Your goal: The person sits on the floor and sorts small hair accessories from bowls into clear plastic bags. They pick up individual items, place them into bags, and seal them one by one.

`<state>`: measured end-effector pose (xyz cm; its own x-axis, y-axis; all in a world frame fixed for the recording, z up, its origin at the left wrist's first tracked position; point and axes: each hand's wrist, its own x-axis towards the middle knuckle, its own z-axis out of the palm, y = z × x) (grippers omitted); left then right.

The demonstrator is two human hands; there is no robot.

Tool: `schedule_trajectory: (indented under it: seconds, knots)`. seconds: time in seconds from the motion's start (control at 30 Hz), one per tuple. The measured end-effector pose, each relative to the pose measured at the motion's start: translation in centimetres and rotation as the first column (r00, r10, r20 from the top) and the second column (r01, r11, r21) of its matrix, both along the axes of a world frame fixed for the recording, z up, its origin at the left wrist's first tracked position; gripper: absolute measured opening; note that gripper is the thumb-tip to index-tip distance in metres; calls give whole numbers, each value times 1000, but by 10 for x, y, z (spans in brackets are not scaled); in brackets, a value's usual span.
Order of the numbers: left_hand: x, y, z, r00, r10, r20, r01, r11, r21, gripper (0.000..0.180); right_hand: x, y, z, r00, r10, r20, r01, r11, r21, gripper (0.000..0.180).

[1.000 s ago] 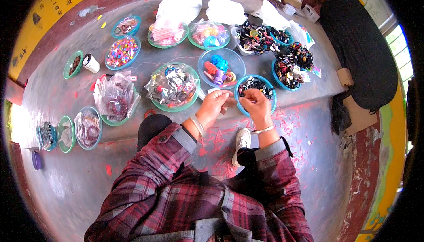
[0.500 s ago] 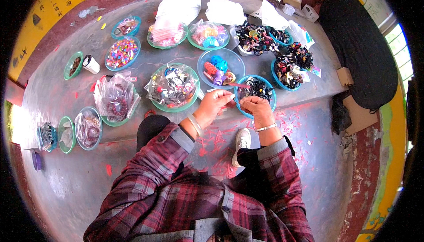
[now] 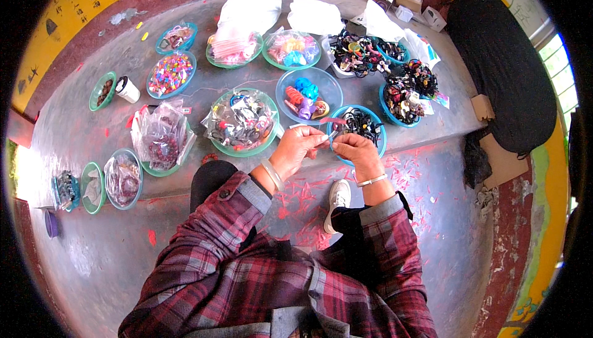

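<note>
Between the left hand [image 3: 295,148] and the right hand [image 3: 362,151], a thin reddish strip [image 3: 338,120] bows up just past the fingertips. Handling of it looks partway through: the strip is up at the fingers, not laid in any basin. Reddish scraps [image 3: 306,197] scattered on the floor, nearer the body than the hands, look like leavings of similar material, so a fair share seems done; how much is left cannot be told.

The left thumb and index finger meet in a close pinch, apparently on the strip. The right fingers are curled in and bunched toward the left ones, near but seemingly apart; whether they grip the strip or only steady it is too small to tell.

Just beyond the right hand, partly covered by it, stands a blue basin of black hair bands [image 3: 385,135]. Farther ahead of the left hand is a translucent basin of coloured bundles [image 3: 332,83]; to its left, a green basin of bagged hair ties [image 3: 239,153].
</note>
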<state>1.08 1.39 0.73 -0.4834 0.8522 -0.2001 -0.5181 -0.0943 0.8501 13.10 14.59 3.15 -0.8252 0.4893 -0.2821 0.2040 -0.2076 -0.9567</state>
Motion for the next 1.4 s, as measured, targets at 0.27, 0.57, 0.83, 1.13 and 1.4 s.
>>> schedule_trajectory:
  seconds: [0.27,0.57,0.83,1.13,1.4]
  knots:
    - [2,1,1,1000,7,3,-7,1000,9,11,0,0,-5,998,53,16,-54,997,51,12]
    - [2,1,7,996,-31,83,28,999,39,17,-2,-3,-3,999,37,-1,-37,996,87,11]
    - [0,1,4,994,-50,95,49,999,20,20,-3,-5,-5,996,61,57,-72,973,218,12]
    - [-1,1,-1,990,20,142,-23,1000,20,20,-5,4,-19,998,-40,43,18,903,429,23]
    - [2,2,-6,987,-27,156,23,999,28,19,-5,-3,-1,990,-79,-117,137,739,659,32]
